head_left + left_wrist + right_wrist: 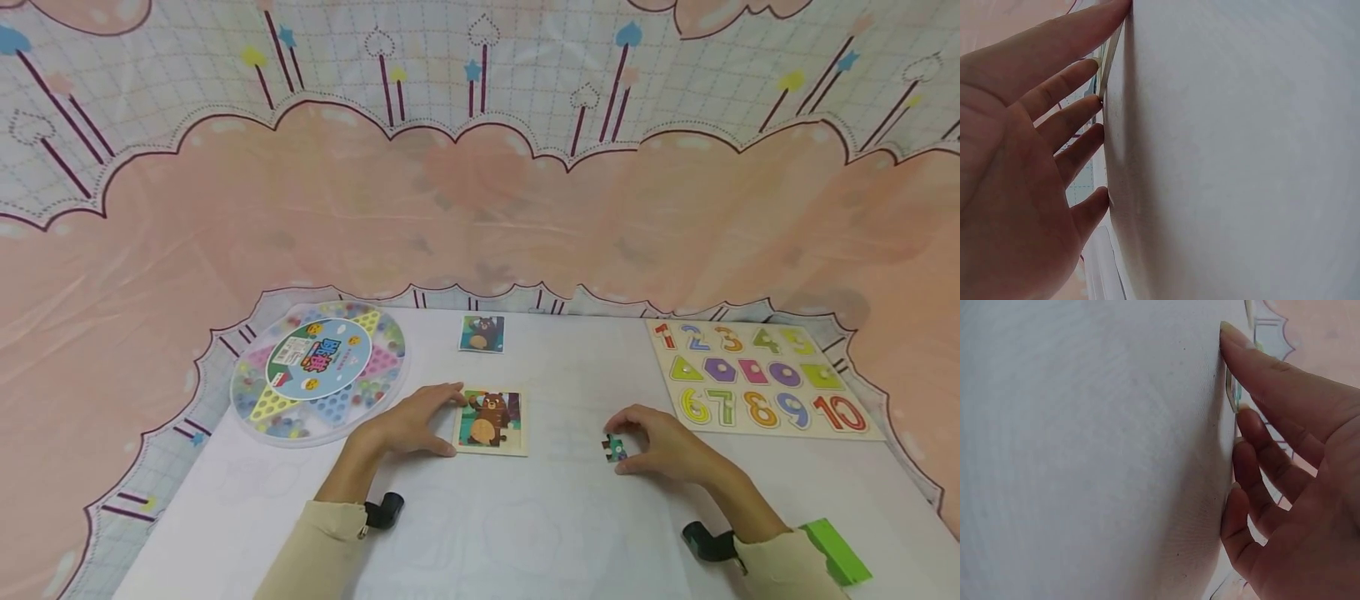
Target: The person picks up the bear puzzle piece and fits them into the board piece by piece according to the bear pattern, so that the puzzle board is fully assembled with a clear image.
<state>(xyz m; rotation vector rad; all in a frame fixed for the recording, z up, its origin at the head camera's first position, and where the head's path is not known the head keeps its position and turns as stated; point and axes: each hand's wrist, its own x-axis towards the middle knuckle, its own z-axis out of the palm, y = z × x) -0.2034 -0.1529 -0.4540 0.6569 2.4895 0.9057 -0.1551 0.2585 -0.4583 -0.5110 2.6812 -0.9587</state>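
A small square jigsaw puzzle [489, 419] with a brown bear in a pale wooden frame lies mid-table, a gap at its lower right corner. My left hand [408, 423] rests at its left edge, fingers spread and fairly straight, index fingertip near the upper corner and thumb near the lower one. In the left wrist view the fingertips of my left hand [1029, 162] touch the table. To the right, my right hand [663, 446] pinches a green and white puzzle piece [614, 449] between thumb and fingers. Edge-on in the right wrist view, the puzzle piece [1233, 390] sits near the table surface.
A bear picture card [482, 333] lies behind the puzzle. On the left is a round Chinese checkers set [318, 367] with colored marbles. A number-and-shape board [761, 379] lies at the right, and a green block [836, 552] stands beside the right sleeve.
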